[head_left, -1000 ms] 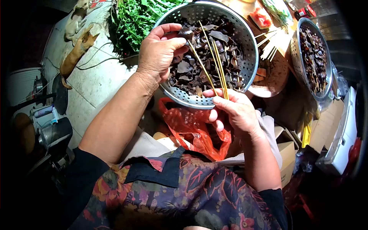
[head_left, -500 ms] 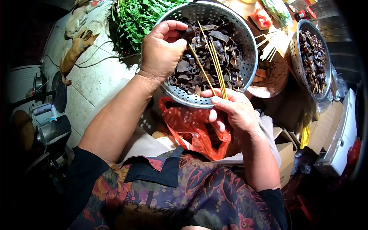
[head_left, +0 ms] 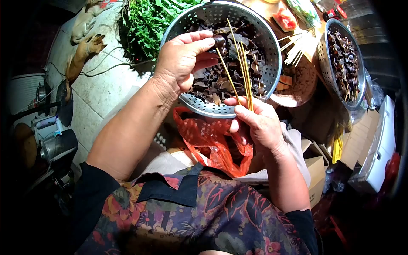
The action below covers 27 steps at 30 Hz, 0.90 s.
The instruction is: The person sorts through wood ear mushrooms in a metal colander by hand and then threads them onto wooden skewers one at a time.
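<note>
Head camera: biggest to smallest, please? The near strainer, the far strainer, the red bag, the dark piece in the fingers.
1. Near strainer.
2-3. Red bag and far strainer look alike; the strainer sits farther off, so unsure.
4. Dark piece, pinched by the left hand.

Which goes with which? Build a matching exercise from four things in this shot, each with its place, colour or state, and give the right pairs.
Column 1
1. left hand
2. right hand
3. plastic bag
4. leafy greens

Column 2
A. green, at the top left beside the big colander
B. red-orange, crumpled just below that colander
C. pinches a dark fungus piece over the colander
D. grips a bundle of bamboo skewers that point up over the colander

Pairs: 1-C, 2-D, 3-B, 4-A
</note>
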{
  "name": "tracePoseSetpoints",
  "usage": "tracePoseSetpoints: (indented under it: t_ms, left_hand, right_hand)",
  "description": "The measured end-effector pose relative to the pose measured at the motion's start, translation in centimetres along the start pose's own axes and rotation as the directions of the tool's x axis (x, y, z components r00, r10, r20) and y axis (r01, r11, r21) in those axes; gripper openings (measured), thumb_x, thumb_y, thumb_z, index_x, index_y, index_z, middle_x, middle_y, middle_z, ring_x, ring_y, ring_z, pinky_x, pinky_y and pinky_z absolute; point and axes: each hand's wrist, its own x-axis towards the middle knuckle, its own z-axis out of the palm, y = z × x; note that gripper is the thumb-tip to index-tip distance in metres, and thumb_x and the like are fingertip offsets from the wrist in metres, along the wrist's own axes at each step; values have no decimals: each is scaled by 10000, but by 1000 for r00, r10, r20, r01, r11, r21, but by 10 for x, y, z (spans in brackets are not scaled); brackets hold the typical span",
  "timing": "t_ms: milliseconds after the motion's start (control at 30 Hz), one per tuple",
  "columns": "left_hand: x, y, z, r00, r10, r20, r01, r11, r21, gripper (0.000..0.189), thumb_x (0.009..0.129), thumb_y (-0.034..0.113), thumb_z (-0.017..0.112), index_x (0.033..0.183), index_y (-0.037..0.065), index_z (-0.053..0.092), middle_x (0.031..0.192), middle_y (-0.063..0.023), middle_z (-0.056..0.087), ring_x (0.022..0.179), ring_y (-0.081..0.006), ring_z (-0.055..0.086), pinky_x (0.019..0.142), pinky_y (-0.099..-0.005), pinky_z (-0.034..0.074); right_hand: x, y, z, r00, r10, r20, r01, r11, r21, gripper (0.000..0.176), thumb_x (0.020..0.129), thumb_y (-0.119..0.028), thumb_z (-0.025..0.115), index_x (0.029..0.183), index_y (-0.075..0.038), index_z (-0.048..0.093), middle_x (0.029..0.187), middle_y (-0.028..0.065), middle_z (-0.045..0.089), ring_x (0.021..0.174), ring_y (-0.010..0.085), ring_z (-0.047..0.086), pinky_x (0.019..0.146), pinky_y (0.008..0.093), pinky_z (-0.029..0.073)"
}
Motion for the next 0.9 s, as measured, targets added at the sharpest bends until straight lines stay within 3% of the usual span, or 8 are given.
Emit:
tracePoseSetpoints:
  t_ms: [233,433,700,733,900]
  left_hand:
    - [-2,-12,2,982,-161,94,156,986,55,179,870,72,571,1034,3,587,929,-72,652,746,-162,651,691,-303,566]
    - [3,-11,0,987,-122,105,130,989,-71,253,855,79,565,1103,53,521,941,-60,637,762,-157,621,725,-335,541]
    - [11,-6,1,990,59,-126,-63,997,-34,225,786,-4,622,996,67,584,881,-48,646,712,-125,613,614,-234,512]
    - [13,-6,0,985,90,-146,-105,990,-96,201,757,-23,635,946,28,594,847,-58,635,686,-125,609,629,-226,508]
    - [11,-2,0,964,252,-89,-243,965,98,187,753,-32,617,931,24,623,834,-46,642,723,-110,609,662,-229,511]
  right_hand:
    - [1,5,0,998,-28,-54,28,1000,2,218,899,-125,509,1080,-17,563,628,41,597,398,72,463,355,186,366]
    - [5,2,-1,997,-35,-67,36,999,12,224,900,-135,517,1080,-9,560,629,51,599,382,75,450,352,185,362]
    - [6,-4,1,1000,1,6,-1,999,43,232,914,-139,503,1097,-4,548,646,58,612,393,77,469,353,179,365]
    - [6,-4,2,1000,6,19,-7,998,61,232,915,-139,500,1099,-6,548,646,56,611,393,77,469,353,179,366]
    - [6,-5,0,1000,27,4,-27,1000,-7,228,917,-140,496,1100,-16,551,645,50,610,395,76,468,355,181,365]
